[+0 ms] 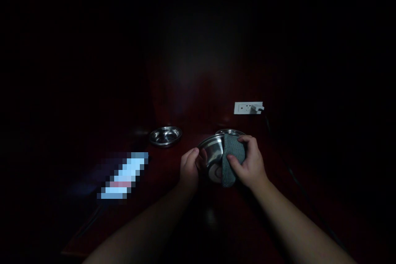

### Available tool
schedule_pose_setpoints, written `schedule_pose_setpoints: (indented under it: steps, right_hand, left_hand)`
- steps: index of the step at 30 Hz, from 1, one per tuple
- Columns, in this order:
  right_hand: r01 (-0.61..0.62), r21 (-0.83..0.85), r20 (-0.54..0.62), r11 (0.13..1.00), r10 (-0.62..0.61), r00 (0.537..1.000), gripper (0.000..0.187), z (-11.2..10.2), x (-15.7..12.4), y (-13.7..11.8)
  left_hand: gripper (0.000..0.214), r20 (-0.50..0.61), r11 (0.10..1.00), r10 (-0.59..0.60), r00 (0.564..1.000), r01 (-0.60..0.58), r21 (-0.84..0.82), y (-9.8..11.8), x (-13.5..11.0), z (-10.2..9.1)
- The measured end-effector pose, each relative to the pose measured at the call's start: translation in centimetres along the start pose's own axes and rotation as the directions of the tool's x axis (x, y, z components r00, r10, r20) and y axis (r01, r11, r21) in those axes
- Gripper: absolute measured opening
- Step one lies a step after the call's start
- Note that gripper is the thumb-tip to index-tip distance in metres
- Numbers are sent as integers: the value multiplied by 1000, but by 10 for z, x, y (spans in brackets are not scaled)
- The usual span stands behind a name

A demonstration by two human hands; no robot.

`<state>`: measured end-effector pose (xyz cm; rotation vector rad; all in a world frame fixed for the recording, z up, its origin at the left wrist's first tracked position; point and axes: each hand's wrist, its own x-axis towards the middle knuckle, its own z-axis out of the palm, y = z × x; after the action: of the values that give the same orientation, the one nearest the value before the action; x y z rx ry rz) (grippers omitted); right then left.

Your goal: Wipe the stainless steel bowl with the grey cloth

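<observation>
A shiny metal bowl (213, 151) is tilted up in front of me, its outer side and base partly facing me. My left hand (189, 168) is closed on the bowl's left edge, with the thumb along the side. On the right, my right hand (250, 163) grips a folded grey-green cloth (232, 161) and presses it over the bowl's right part. The cloth hides that part of the rim and wall. Just behind the bowl, the rim of another metal dish (230, 131) shows; most of it is hidden.
A shallow metal dish (165, 136) rests on the dark red table (167, 163) at the back left. Nearer on the left lies a lit, pixelated screen (123, 176). A white wall socket (244, 108) holds a plug, and a dark cable (293, 176) runs down the right. The surroundings are very dark.
</observation>
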<state>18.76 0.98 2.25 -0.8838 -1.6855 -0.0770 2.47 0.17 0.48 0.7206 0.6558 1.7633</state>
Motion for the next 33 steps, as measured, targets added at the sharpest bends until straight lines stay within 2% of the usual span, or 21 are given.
schedule_pose_setpoints:
  steps: [3,6,8,14,17,19,21,23,25,29,33]
  right_hand:
    - [-97,18,-12,995,97,995,44,1,-2,-1]
    - [-161,43,-23,986,162,986,42,3,-2,0]
    - [-190,59,-35,980,192,981,39,5,-2,0]
    - [-228,95,-49,969,233,971,37,9,-3,2]
    - [-223,74,-38,972,227,973,37,8,-3,4]
    - [-201,45,-33,978,203,979,39,7,-3,5]
    - [-153,4,-31,988,153,988,42,5,-2,5]
    - [-67,-24,-20,997,66,998,46,3,-1,4]
    - [38,-25,-4,999,-38,999,47,1,1,2]
    - [182,-4,18,983,-182,983,48,-1,3,1]
    - [230,-4,17,973,-230,973,47,-1,3,1]
  left_hand:
    - [16,-96,987,-89,991,74,-143,-1,3,2]
    - [17,-159,970,-141,977,104,-220,0,3,4]
    - [18,-141,961,-154,978,116,-251,2,2,4]
    - [30,55,963,-154,987,162,-214,2,3,1]
    - [27,18,982,-133,991,134,-132,-4,7,-4]
    - [20,-14,998,-60,998,60,-9,-6,10,-7]
    - [15,31,989,33,999,-37,143,-4,11,-8]
    - [10,77,954,114,990,-131,271,2,9,-7]
    - [15,105,919,170,980,-196,341,10,4,-4]
    - [12,188,916,91,978,-156,369,15,-2,-2]
    - [20,118,958,11,993,-44,282,5,2,-9]
